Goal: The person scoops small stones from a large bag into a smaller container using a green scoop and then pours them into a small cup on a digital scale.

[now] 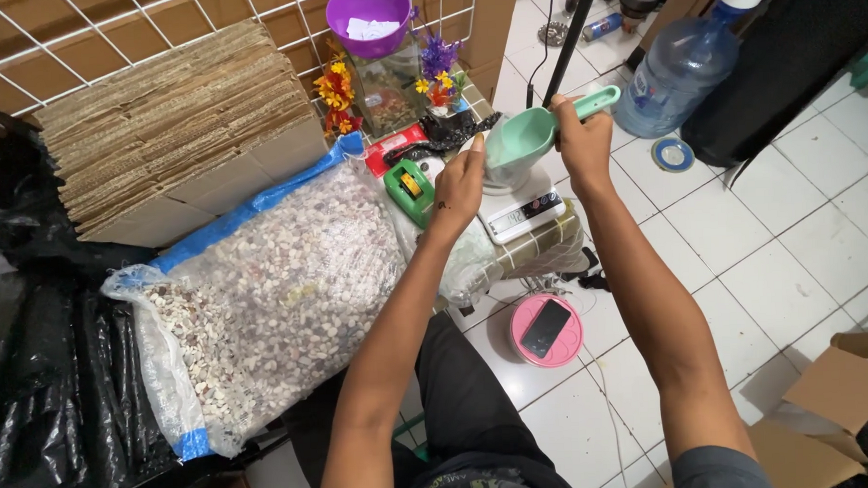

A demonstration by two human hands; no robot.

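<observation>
Right hand [584,144], upper centre of frame, is clenched around the handle of a mint-green plastic scoop [531,132], tilted over a small white digital kitchen scale [521,210]. Left hand [459,188], just left of the scoop, has its fingers drawn loosely together beside the scoop's bowl; whether it touches or holds anything cannot be told. A large clear plastic sack of pale mixed pellets [272,298] lies left of centre. A pink round lid carrying a black phone [547,330] sits on the tiled floor below the scale.

Bare forearms, grey short sleeve on the right arm, dark trousers
</observation>
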